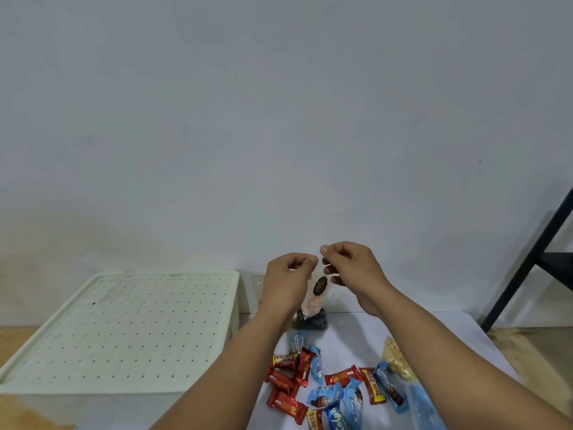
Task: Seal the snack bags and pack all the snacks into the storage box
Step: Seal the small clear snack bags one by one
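Note:
I hold a clear snack bag (316, 301) upright above the white table, dark and pale snacks showing through it. My left hand (286, 280) pinches its top edge on the left, and my right hand (350, 268) pinches the top on the right, fingertips nearly meeting. The cream storage box (124, 330) with a perforated lid sits shut to the left. Several red wrapped bars (286, 380) and blue wrapped snacks (335, 398) lie scattered on the table below my arms. A clear bag of pale nuts (397, 360) lies at the right, partly hidden by my right forearm.
The white table (449, 330) stands against a plain grey wall. A black metal frame (533, 259) leans at the far right. Wooden floor (15, 339) shows to the left and right. A blue lidded item (424, 408) lies at the bottom right edge.

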